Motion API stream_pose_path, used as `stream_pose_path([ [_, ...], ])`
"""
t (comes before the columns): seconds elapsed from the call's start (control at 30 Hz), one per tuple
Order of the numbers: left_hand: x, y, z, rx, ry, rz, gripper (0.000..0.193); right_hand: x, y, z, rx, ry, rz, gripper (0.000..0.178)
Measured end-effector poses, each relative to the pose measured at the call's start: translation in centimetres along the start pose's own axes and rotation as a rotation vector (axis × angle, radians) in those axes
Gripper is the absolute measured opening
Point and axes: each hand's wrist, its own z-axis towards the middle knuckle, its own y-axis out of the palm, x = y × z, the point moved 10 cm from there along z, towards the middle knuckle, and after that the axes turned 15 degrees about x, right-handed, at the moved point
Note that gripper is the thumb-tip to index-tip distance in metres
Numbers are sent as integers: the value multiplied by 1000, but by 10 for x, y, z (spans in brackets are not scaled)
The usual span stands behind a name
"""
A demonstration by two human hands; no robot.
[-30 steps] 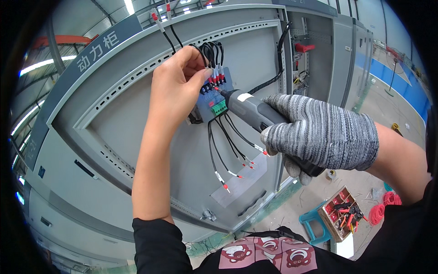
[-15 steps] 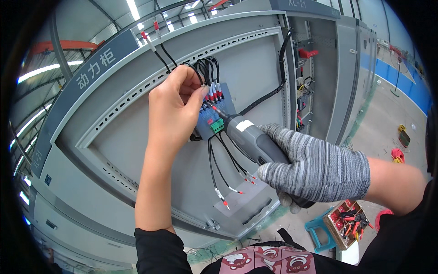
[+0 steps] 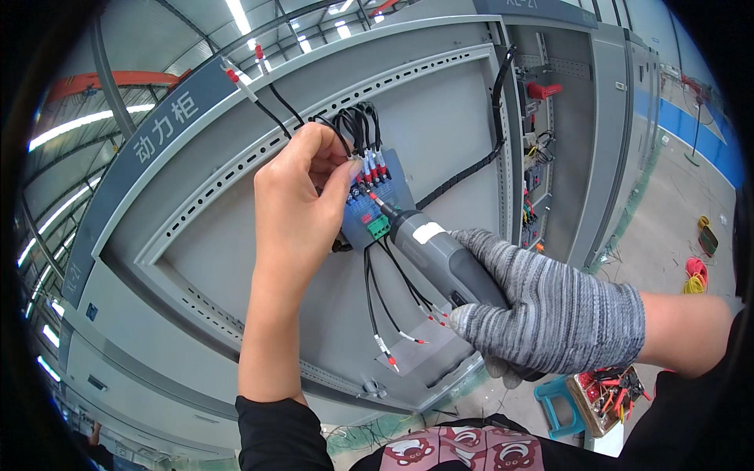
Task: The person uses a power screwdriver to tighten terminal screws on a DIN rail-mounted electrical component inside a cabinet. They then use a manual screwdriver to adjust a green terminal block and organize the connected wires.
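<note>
on the grey cabinet (image 3: 440, 133), a blue sign (image 3: 157, 133).

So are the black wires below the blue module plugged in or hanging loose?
Hanging loose: the black wires dangle below the blue module, their red-tipped ends free against the grey panel.

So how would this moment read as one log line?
left hand: pinching black wire at blue module | right hand: gloved, gripping electric screwdriver, tip on module

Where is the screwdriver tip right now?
In the head view, centre frame: the electric screwdriver, gripped by the gloved right hand, has its tip at the blue terminal module, just right of the left hand.
</note>
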Motion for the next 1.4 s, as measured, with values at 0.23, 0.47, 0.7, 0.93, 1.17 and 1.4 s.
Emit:
stream_pose_path([
  [0.23,-11,1,1,-67,-51,-37,16,-1,1,2,-6,-29,30,80],
  [0.47,-3,3,0,-23,-21,5,16,0,0,4,-8,-63,57,80],
  [0.7,-4,-1,0,5,-9,-16,16,-4,1,3,-20,-83,71,81],
  [0.93,-5,0,-1,19,-11,17,16,-1,0,5,-11,-67,-1,82],
  [1.17,2,0,-1,19,18,42,17,-9,3,-2,-82,-118,280,83],
  [1.4,-1,-3,-2,49,20,20,17,0,3,6,-56,-88,39,79],
])
